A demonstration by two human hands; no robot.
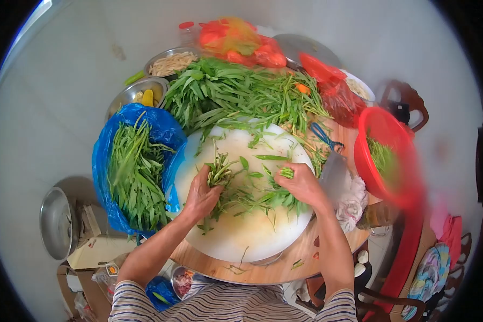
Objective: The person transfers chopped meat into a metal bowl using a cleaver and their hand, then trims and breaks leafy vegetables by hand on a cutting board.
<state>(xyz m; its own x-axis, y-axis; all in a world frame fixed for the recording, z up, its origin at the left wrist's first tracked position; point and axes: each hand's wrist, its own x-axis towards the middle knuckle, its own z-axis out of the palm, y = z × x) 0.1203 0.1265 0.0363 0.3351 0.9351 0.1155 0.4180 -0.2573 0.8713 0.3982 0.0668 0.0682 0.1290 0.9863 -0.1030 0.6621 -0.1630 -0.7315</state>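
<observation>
My left hand (pixel 203 194) is closed around a bunch of green leafy stems (pixel 220 170) over the left part of a round white cutting board (pixel 241 241). To the right, my right hand (pixel 300 183) grips a smaller bunch of leafy greens (pixel 286 173), with leaves hanging below the fist. Loose leaves and bits of stem lie scattered on the board between both hands. A large heap of long-leaved greens (pixel 214 91) covers the table behind the board. More greens (pixel 137 174) fill a blue plastic bag (pixel 103 155) at the left.
A red basket (pixel 362 153) holding greens stands at the right, near a cleaver blade (pixel 334 172) and a crumpled cloth (pixel 353 206). Metal bowls (pixel 115 102) with food sit at the back left. Red plastic bags (pixel 271 53) lie behind the heap. The wooden table's edge (pixel 225 275) is close to me.
</observation>
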